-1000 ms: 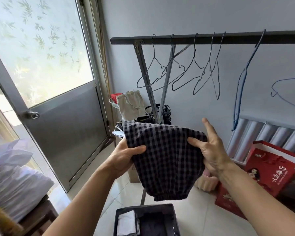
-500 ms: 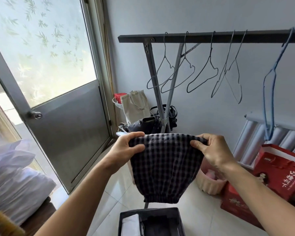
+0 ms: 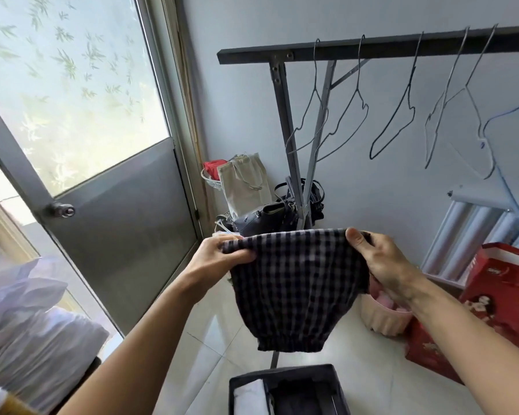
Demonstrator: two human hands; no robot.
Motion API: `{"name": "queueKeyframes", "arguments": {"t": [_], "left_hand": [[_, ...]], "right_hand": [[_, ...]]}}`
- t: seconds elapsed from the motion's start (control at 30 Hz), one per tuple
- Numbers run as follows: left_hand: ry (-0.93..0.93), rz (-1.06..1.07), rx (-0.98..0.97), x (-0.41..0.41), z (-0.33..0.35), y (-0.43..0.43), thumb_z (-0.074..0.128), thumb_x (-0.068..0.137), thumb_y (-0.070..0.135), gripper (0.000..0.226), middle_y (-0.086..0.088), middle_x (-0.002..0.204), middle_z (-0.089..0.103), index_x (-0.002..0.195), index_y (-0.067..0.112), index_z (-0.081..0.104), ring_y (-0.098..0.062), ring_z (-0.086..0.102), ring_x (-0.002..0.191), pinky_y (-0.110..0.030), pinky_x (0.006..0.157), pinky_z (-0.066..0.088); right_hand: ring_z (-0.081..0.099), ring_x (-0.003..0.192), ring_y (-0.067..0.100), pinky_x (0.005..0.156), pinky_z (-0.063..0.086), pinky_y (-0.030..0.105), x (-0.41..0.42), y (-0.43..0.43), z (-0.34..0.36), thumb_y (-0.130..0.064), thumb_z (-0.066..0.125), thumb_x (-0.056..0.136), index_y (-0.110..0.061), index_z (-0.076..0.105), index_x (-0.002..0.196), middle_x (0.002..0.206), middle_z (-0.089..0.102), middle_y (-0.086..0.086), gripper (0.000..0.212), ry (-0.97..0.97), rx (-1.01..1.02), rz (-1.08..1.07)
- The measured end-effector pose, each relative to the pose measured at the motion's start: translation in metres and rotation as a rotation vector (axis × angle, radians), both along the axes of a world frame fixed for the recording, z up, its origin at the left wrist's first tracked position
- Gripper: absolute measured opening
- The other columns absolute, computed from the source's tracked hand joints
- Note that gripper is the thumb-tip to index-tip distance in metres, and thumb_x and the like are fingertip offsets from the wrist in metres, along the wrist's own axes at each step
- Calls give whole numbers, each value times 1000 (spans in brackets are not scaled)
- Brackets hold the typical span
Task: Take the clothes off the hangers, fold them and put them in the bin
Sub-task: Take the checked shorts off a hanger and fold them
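Note:
A dark checked garment (image 3: 294, 289) hangs folded in the air in front of me, its gathered hem lowest. My left hand (image 3: 219, 259) grips its upper left corner and my right hand (image 3: 381, 262) grips the upper right corner. Straight below it on the floor stands a dark bin (image 3: 285, 377) holding a folded white piece (image 3: 249, 399) and dark cloth. Several bare wire hangers (image 3: 354, 115) dangle from the dark rail (image 3: 372, 49) of the clothes rack behind.
A metal door with frosted glass (image 3: 81, 121) stands at the left. Bags (image 3: 270, 202) crowd the rack's foot. A pink basket (image 3: 384, 319) and a red gift bag (image 3: 492, 301) sit on the right. White plastic bags (image 3: 33, 333) lie at lower left.
The garment's top edge has been pulled level and taut between both hands. My right hand's fingers, spread a second ago, now curl over the fabric. The view has shifted left.

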State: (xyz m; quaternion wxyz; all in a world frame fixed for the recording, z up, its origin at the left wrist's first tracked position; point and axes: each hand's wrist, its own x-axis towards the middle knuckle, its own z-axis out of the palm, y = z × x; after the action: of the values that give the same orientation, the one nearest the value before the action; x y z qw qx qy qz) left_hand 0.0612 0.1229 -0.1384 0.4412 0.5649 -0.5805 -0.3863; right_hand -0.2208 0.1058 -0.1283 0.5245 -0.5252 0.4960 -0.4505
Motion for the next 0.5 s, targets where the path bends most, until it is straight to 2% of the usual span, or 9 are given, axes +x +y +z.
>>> {"name": "queueKeyframes", "arguments": {"t": [0.07, 0.13, 0.2, 0.3, 0.37, 0.43, 0.5], "left_hand": [[249, -59, 95, 4, -6, -3, 70, 83, 13, 15, -11, 95, 73, 93, 2, 74, -20, 67, 87, -34, 88, 52], [431, -33, 186, 6, -12, -6, 62, 91, 11, 19, -13, 94, 73, 101, -2, 70, -21, 69, 82, -33, 82, 56], [477, -15, 234, 5, -16, -9, 58, 93, 15, 20, -12, 90, 73, 103, -1, 67, -19, 69, 75, -32, 75, 57], [497, 30, 296, 11, -25, -16, 62, 91, 25, 26, -11, 87, 74, 100, 1, 68, -18, 69, 72, -30, 70, 58], [573, 2, 368, 18, -33, -19, 64, 85, 40, 44, -14, 99, 74, 105, 1, 69, -22, 72, 85, -33, 77, 58], [654, -99, 475, 24, -43, -20, 54, 84, 58, 64, -19, 115, 70, 118, 6, 67, -28, 69, 103, -40, 95, 51], [666, -203, 587, 30, -59, -19, 35, 89, 66, 75, -27, 110, 68, 126, 6, 61, -30, 70, 100, -46, 99, 49]], "right_hand": [[71, 79, 27, 75, 59, 41, 11, -3, -3, -41, 48, 95, -4, 66, 87, 87, 74, 14, 42, -86, 52, 9], [73, 75, 25, 66, 60, 35, 21, -6, -7, -42, 43, 98, -4, 67, 89, 83, 75, 11, 46, -112, 77, 0], [74, 77, 22, 64, 59, 30, 27, -9, -12, -42, 39, 100, -2, 68, 94, 86, 76, 10, 49, -142, 116, 11], [73, 84, 27, 71, 60, 33, 39, -16, -20, -40, 37, 102, 3, 67, 99, 94, 75, 17, 53, -233, 206, 8], [73, 81, 28, 71, 59, 34, 45, -23, -28, -39, 38, 102, 3, 68, 96, 91, 75, 17, 52, -264, 254, -32], [72, 78, 26, 69, 57, 32, 50, -31, -36, -39, 39, 102, 1, 68, 93, 87, 74, 15, 51, -246, 281, -68], [71, 75, 20, 64, 54, 28, 53, -45, -47, -41, 40, 101, -2, 69, 89, 89, 73, 13, 50, -164, 300, -101]]}}
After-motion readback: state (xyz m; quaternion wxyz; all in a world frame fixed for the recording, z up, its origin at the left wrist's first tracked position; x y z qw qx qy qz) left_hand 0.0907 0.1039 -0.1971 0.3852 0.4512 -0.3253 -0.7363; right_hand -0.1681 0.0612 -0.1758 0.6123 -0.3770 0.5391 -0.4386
